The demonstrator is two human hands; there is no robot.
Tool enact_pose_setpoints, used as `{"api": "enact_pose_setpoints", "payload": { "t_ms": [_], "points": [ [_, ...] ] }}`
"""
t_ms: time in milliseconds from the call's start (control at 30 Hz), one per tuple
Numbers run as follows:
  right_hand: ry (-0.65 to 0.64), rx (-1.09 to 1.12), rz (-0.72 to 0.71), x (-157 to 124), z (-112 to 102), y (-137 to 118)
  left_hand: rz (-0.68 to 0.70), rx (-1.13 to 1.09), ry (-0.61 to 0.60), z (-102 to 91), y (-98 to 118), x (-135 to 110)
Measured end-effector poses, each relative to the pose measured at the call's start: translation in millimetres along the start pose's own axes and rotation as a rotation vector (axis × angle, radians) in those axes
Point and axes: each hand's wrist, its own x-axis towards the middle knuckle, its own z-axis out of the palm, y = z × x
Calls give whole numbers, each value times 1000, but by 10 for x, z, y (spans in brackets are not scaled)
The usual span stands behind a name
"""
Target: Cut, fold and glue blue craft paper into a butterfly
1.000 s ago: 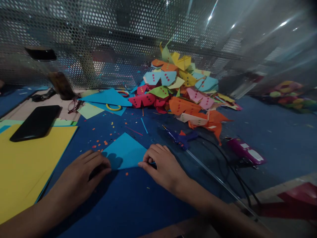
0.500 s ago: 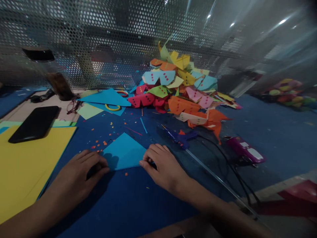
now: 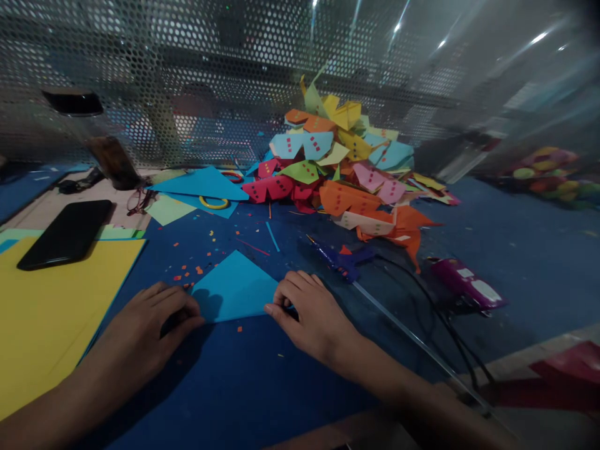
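Note:
A blue sheet of paper, folded into a triangle with its tip pointing away from me, lies on the dark blue tabletop. My left hand pinches its left corner, thumb below and curled fingers above. At the opposite corner my right hand grips the paper between thumb and bent fingers. Both corners are partly hidden by the fingers. Small orange paper scraps are scattered just beyond the left hand. A blue glue gun with a long clear glue stick lies right of my right hand.
Folded colored paper shapes are heaped at the back against a perforated metal panel. Yellow sheets with a black phone lie at left, near a bottle. Scissors lie under blue paper. A purple device is at right.
My left hand has shifted very slightly left along the paper's corner. The right hand and the folded blue sheet stay almost where they were.

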Motion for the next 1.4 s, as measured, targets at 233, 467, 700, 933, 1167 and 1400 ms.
{"api": "enact_pose_setpoints", "payload": {
  "t_ms": [233, 467, 700, 933, 1167, 1400],
  "points": [
    [-6, -18, 3, -4, -5, -19, -3, 45, -31, -17, 26, -13],
    [-4, -7, 25, 4, -10, -19, 14, 58, -14, -5, 14, -13],
    [7, -5, 36, 5, -7, -16, 132, 181, 21, 18, 9, -26],
    [6, -22, 31, 4, -7, -14, 377, 315, 5, 14, 40, -19],
    [-1, -23, 38, 9, -3, -13, 439, 370, -39, -8, -9, 0],
    [-11, -27, 27, 8, -22, -14, 455, 369, -84, 3, -72, -30]
  ]
}}
